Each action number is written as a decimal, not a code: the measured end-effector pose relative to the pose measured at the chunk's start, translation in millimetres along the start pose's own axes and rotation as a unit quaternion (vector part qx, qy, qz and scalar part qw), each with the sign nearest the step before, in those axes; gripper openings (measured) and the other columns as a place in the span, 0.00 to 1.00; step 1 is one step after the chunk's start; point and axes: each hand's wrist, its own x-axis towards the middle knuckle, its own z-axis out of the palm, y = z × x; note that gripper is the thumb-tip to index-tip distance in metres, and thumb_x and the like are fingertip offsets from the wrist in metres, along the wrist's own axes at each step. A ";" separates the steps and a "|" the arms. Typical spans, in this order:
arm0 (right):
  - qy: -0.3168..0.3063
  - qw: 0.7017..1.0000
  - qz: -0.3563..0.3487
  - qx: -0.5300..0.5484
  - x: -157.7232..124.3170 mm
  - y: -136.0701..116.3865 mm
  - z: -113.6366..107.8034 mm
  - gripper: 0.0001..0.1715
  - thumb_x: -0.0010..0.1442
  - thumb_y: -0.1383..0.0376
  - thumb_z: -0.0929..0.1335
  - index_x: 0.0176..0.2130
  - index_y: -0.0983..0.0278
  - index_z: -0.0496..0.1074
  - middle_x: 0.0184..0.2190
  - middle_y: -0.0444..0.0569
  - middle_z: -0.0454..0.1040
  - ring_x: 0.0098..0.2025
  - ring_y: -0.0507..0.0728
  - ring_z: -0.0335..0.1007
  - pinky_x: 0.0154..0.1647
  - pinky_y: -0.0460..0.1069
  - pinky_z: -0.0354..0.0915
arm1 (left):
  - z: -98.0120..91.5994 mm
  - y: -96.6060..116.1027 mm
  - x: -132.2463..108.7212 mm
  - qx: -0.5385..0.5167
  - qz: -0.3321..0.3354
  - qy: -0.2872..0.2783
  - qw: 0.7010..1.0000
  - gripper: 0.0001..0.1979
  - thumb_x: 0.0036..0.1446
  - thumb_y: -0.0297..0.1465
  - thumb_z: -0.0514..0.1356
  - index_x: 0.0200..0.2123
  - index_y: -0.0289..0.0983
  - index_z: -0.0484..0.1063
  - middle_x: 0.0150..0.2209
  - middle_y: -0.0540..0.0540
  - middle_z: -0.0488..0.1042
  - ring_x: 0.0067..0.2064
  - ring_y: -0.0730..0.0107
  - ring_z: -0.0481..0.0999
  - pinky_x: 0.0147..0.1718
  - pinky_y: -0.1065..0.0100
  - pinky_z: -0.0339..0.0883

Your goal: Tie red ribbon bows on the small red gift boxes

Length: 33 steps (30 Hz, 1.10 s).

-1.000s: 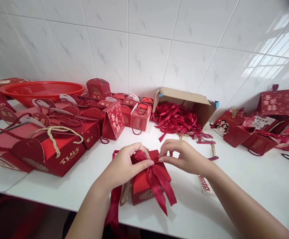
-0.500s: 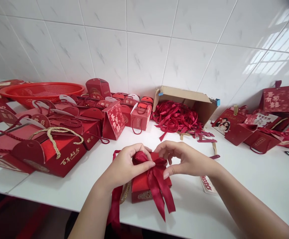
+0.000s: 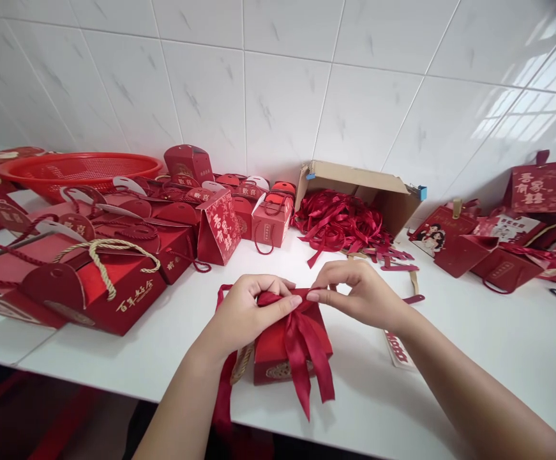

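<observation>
A small red gift box (image 3: 270, 348) with a gold emblem on its front stands at the table's near edge. Dark red satin ribbon (image 3: 299, 358) is gathered in a bow on its top, two tails hanging down the front. My left hand (image 3: 253, 306) is closed on the bow's left side, thumb pressed near the knot. On the other side my right hand (image 3: 354, 291) pinches the ribbon between thumb and fingertips. The knot is partly hidden by my fingers. Left of the box, a gold cord (image 3: 242, 363) and another length of red ribbon hang down.
Several red gift boxes (image 3: 129, 297) with rope handles crowd the left, before a red plastic basket (image 3: 81, 167). A cardboard box (image 3: 354, 174) spilling red ribbons (image 3: 339, 220) stands by the wall. More red boxes (image 3: 507, 268) are at the right. A white card (image 3: 399, 351) lies beside my right forearm.
My right hand's fingers have closed from a loose curl into a pinch on the ribbon by the knot. My left hand keeps its hold, and the box stays in place.
</observation>
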 end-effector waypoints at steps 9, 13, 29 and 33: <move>-0.019 1.000 0.011 -0.009 1.5 7.9 -8.3 0.18 0.58 0.54 0.71 0.26 0.64 0.76 0.24 0.47 0.77 0.27 0.52 0.67 0.29 0.47 0.62 | 1.2 -3.1 0.4 -0.015 -0.041 0.009 0.999 0.19 0.50 0.38 0.67 0.17 0.39 0.62 0.33 0.47 0.78 0.53 0.57 0.73 0.50 0.62 0.64; -0.021 1.000 0.016 -0.007 1.8 9.1 -12.7 0.18 0.59 0.54 0.70 0.26 0.65 0.76 0.24 0.47 0.76 0.27 0.51 0.67 0.28 0.47 0.62 | 1.3 -4.2 -0.2 -0.009 -0.038 0.001 0.999 0.19 0.50 0.37 0.67 0.17 0.39 0.60 0.31 0.47 0.78 0.56 0.56 0.71 0.51 0.60 0.63; -0.034 0.999 0.034 0.001 2.5 6.8 -17.0 0.17 0.59 0.54 0.70 0.28 0.64 0.75 0.26 0.47 0.76 0.31 0.53 0.67 0.32 0.48 0.63 | -2.2 4.7 -0.5 -0.002 -0.061 -0.035 0.998 0.14 0.55 0.42 0.62 0.24 0.39 0.73 0.36 0.48 0.79 0.53 0.56 0.73 0.47 0.65 0.66; -0.024 0.999 0.032 0.000 2.0 6.1 -17.6 0.17 0.59 0.54 0.70 0.27 0.63 0.75 0.25 0.46 0.75 0.31 0.53 0.67 0.32 0.48 0.63 | 2.5 4.5 -0.6 -0.005 -0.068 -0.002 0.998 0.11 0.52 0.40 0.64 0.25 0.39 0.75 0.36 0.47 0.79 0.49 0.56 0.75 0.43 0.65 0.68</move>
